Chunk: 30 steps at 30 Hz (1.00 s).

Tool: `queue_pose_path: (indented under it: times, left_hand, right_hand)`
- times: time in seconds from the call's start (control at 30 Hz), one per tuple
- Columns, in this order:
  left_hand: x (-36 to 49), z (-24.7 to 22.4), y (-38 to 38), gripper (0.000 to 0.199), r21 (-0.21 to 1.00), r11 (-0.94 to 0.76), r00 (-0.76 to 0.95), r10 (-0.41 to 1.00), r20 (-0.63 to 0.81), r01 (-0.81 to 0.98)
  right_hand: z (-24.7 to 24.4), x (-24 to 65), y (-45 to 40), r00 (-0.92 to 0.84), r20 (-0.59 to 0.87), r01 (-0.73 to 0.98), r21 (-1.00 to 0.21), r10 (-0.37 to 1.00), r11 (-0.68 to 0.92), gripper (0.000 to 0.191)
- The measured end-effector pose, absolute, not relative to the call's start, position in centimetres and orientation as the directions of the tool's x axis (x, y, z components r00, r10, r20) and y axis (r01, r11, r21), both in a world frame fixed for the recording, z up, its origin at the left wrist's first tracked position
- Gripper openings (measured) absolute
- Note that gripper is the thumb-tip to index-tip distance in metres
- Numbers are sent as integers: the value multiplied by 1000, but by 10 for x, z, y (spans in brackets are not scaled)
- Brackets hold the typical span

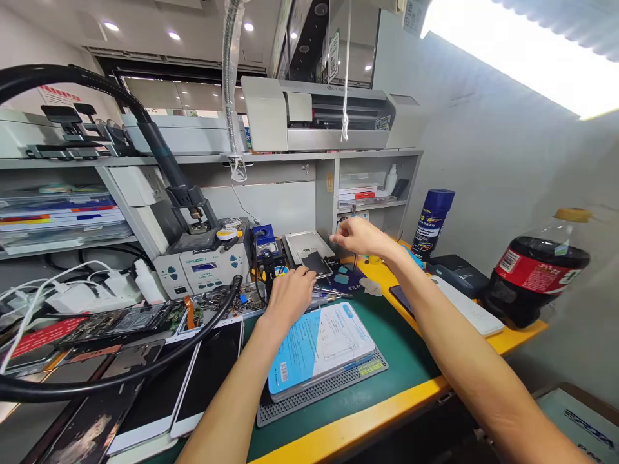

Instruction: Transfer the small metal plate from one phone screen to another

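My left hand reaches over the far edge of a blue-and-white flat box, fingers curled together at the near edge of a silver-backed flat device with a dark lower part. Whatever these fingers grip is hidden beneath them. Raised to the right of that device is my right hand, thumb and fingers closed in a pinch. Anything between its fingertips is too small to make out. The box lies on a grey perforated mat on the green work surface.
At the left stand a soldering station, a black hose and white-framed tablets. On the right are a spray can, a cola bottle and a white device. A shelf holds a cutting plotter.
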State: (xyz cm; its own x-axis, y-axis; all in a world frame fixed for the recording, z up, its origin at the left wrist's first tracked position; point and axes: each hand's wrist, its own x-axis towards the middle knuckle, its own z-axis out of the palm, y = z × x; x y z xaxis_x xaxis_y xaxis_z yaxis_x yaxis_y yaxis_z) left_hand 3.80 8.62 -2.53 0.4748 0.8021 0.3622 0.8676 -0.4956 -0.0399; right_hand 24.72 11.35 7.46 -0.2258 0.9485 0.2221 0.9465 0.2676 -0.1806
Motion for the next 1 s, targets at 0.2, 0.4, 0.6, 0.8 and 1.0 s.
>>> queue_pose_path:
  times: [0.2, 0.4, 0.6, 0.8, 1.0]
  left_hand:
    - [39, -25, 87, 28, -38, -493, 472, 803, 364, 869]
    - [39, -25, 87, 28, -41, -491, 470, 802, 368, 870]
    - [38, -28, 89, 28, -43, -494, 473, 800, 369, 869]
    - [38, -29, 90, 29, -45, -498, 477, 796, 373, 866]
    - [38, -29, 89, 27, -53, -495, 475, 792, 382, 867]
  right_hand:
    - [30, 266, 100, -313, -108, 938, -191, 943, 289, 23]
    - [2, 264, 104, -356, -261, 930, -191, 897, 313, 27]
    - [-7, 262, 104, -350, -283, 934, -174, 893, 311, 24]
    - [-11, 265, 103, -340, -292, 940, -143, 894, 311, 22]
    - [-11, 264, 102, -295, -255, 955, -106, 921, 277, 21]
